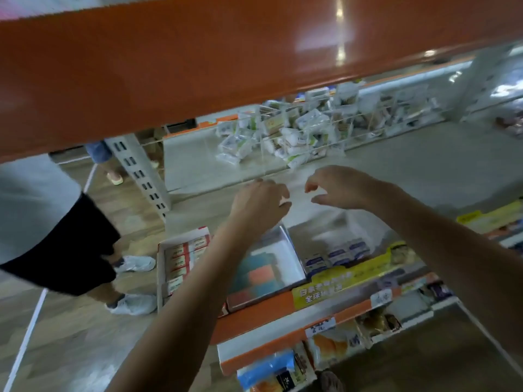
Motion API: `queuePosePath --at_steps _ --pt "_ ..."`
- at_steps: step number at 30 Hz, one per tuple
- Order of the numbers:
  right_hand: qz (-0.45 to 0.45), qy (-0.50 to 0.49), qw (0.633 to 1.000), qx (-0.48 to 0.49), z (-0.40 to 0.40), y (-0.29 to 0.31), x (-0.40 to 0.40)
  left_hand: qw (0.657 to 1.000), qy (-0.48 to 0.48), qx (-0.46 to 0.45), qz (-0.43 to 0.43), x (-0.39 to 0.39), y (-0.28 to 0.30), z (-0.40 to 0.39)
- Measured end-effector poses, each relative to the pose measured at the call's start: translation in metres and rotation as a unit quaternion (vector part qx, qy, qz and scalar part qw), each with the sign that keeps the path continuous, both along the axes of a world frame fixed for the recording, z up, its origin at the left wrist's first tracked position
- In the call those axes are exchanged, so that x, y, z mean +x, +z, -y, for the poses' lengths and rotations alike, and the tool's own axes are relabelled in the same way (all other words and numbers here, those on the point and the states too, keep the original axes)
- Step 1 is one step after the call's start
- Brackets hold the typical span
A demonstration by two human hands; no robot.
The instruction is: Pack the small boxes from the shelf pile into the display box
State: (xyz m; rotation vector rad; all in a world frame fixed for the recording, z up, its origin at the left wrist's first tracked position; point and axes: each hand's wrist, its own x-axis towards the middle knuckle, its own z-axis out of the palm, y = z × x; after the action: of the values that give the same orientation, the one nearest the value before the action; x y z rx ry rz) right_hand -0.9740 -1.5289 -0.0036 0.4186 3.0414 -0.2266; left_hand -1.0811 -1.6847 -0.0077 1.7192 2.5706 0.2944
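A white display box (181, 261) stands at the left end of the shelf, filled with rows of small red-and-white boxes. Beside it sits a grey tray (294, 256) holding teal and orange packs. A few small blue-and-white boxes (336, 256) stand to the tray's right, behind a yellow label strip. My left hand (260, 202) hovers above the tray, seen from the back, fingers loosely curled with nothing visible in them. My right hand (336, 188) floats close beside it, thumb and fingers curled and apart, holding nothing. The picture is blurred.
An orange shelf beam (226, 66) crosses overhead, close above my hands. Clear acrylic bins (297, 131) of white packets stand at the shelf's back. A person in black shorts (65, 244) stands on the floor at the left. Lower shelves (325, 343) hold snack bags.
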Motion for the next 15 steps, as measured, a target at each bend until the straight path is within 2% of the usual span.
queuePosePath --at_steps 6,11,15 --pt "0.002 -0.136 0.990 0.019 -0.061 -0.005 0.064 0.997 -0.067 0.025 -0.041 0.048 -0.005 -0.099" --pt "-0.029 -0.231 0.972 0.023 -0.119 -0.020 0.150 0.992 -0.114 -0.027 -0.039 0.113 -0.016 -0.176" --pt "-0.016 -0.283 0.958 0.027 -0.174 -0.029 0.223 0.988 -0.141 -0.053 -0.032 0.171 -0.021 -0.246"
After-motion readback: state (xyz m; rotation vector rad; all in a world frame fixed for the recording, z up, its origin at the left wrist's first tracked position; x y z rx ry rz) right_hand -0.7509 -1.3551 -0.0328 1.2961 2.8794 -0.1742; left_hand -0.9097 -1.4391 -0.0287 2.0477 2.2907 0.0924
